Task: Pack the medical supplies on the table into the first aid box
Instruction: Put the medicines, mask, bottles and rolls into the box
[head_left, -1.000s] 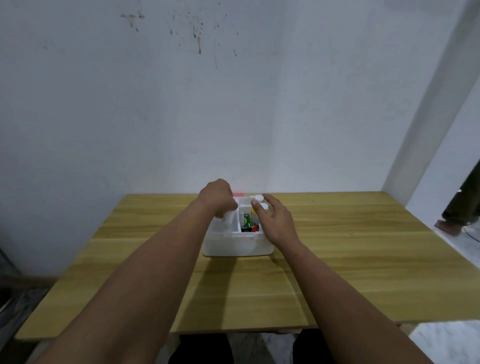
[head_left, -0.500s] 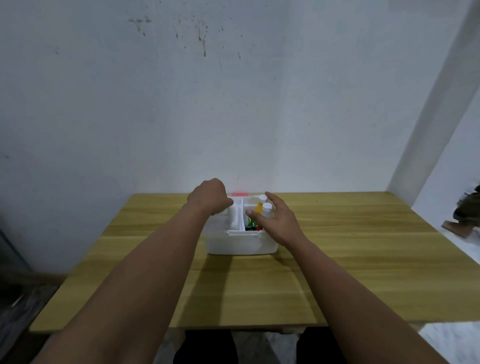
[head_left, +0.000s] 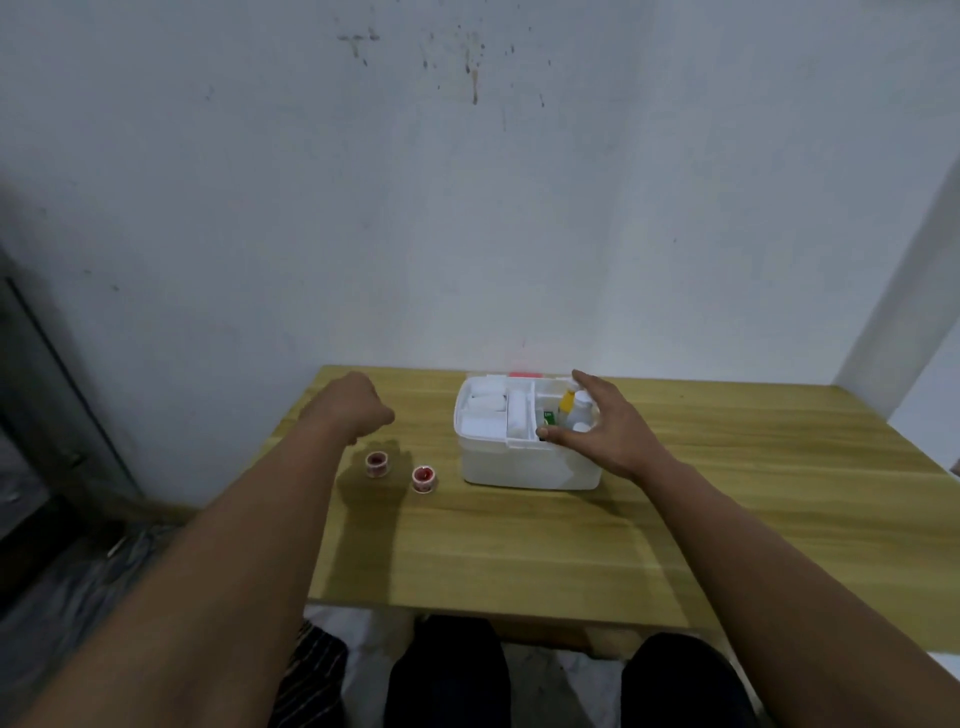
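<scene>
Head view gives me the white first aid box (head_left: 524, 462) near the far edge of the desk (head_left: 727, 519), about midway along it, lid off. I count two main compartments: the left one holds white packets (head_left: 485, 410), the right one a yellow bottle (head_left: 567, 401), a white bottle (head_left: 581, 410) and something green (head_left: 548, 415). Two small red-centred tape rolls (head_left: 377, 463) (head_left: 424, 478) sit on the desk just left of the box, side by side and apart from each other, nearer the desk's left edge.

My right hand (head_left: 605, 434) is over the box's right compartment, palm down, fingers spread and unclenched, gripping nothing I can make out; its thumb lies along the box's near rim. My left hand (head_left: 358, 408) hangs above the desk beyond the tape rolls, curled into a loose fist with knuckles up; I can't tell whether it holds anything.

Both forearms reach in from the near edge. Bare wood lies open to the right of the box and across the whole near half of the desk.
</scene>
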